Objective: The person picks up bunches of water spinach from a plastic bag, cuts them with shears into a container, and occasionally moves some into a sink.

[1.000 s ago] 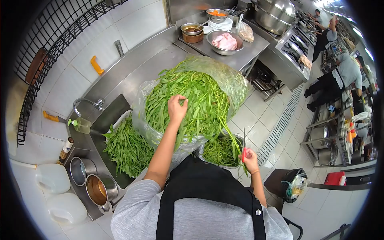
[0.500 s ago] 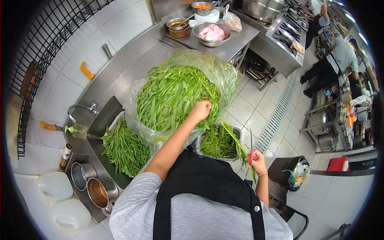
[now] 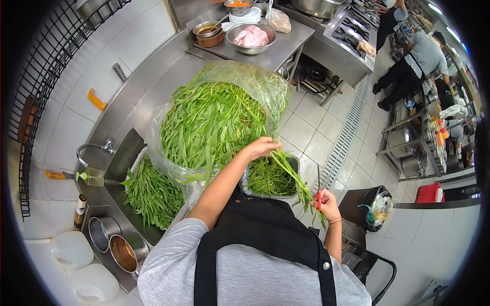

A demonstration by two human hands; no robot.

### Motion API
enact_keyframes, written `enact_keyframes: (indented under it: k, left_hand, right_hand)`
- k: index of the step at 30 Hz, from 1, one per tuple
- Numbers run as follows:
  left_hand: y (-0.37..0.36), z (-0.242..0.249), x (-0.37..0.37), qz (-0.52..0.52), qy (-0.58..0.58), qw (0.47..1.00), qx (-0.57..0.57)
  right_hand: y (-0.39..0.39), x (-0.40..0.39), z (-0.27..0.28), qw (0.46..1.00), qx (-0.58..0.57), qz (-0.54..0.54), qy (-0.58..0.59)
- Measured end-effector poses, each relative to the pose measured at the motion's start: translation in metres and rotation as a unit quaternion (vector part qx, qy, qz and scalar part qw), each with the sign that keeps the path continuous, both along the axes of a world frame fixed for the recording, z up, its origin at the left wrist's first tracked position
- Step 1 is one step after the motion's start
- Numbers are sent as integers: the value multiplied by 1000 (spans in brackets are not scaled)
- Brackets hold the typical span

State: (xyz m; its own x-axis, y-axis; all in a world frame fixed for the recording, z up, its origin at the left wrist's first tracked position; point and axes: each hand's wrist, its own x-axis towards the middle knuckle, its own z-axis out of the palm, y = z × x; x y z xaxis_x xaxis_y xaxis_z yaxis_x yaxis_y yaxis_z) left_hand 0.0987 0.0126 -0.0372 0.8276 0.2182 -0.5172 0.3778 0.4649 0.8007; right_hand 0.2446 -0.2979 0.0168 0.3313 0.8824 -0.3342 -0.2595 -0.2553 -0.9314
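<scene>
Gathering/trimming step, I'd judge. Left hand [image 3: 263, 147] pinched nearly shut on stalks [image 3: 289, 170] above tub [image 3: 268, 195], near-right of bag [image 3: 159, 133]. Right hand [image 3: 328, 205] closed round scissors [image 3: 319, 199], stalks at its fingers. Any cut needs left fingers clear.

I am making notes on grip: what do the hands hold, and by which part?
The right hand holds scissors by the red handle. The left hand pinches green stems at their upper end; their lower end reaches the right hand.
</scene>
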Motion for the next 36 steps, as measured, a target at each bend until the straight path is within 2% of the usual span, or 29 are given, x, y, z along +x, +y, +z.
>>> enact_keyframes:
  k: [3,8,11,14,16,18,19,20,22,23,24,25,26,28,29,31,32,33,36]
  left_hand:
    - [9,-2,3,217,-3,976,-11]
    - [14,8,-10,270,-61,961,0]
    - [14,12,-13,374,-61,923,65]
    - [15,20,-21,364,-70,920,129]
    - [5,19,-25,345,-84,926,129]
    - [-12,22,-26,232,-53,948,213]
    - [-19,28,-27,149,1,939,310]
    - [-26,17,-29,163,-13,876,455]
    - [-25,30,-28,184,71,831,520]
    - [-21,35,-27,184,70,831,521]
    - [-12,40,-27,232,82,815,524]
    - [-1,48,-29,281,95,796,527]
    - [9,56,-32,292,106,774,552]
    - [29,57,-32,329,138,774,523]
    - [39,57,-29,331,140,772,524]
    - [55,48,-18,298,221,770,519]
    - [62,42,-14,300,220,770,519]
    - [69,34,-9,299,214,769,523]
    - [76,17,-9,311,173,756,550]
  right_hand:
    - [-10,7,-2,1000,-14,-1,-5]
    - [-27,26,-11,999,-34,10,5]
    - [-34,35,-10,997,-66,27,5]
    - [-43,52,-26,996,-75,41,-7]
    - [-41,54,-28,995,-92,30,0]
    - [-26,51,-39,995,-96,39,-8]
    - [-15,47,-49,994,-98,41,-26]
    - [-5,42,-60,993,-100,43,-43]
    - [12,35,-102,988,-103,42,-107]
    - [20,32,-119,988,-103,41,-108]
    - [30,28,-132,976,-137,32,-168]
    - [41,23,-134,959,-169,23,-227]
    - [49,20,-134,959,-167,26,-228]
    - [69,8,-115,944,-188,-3,-271]
    - [78,-1,-105,965,-138,-26,-223]
    - [95,-10,-107,972,-105,-35,-207]
    - [103,-13,-108,978,-72,-47,-192]
    - [113,-23,-84,982,-63,-41,-173]
    - [130,-33,-59,982,-44,-18,-182]
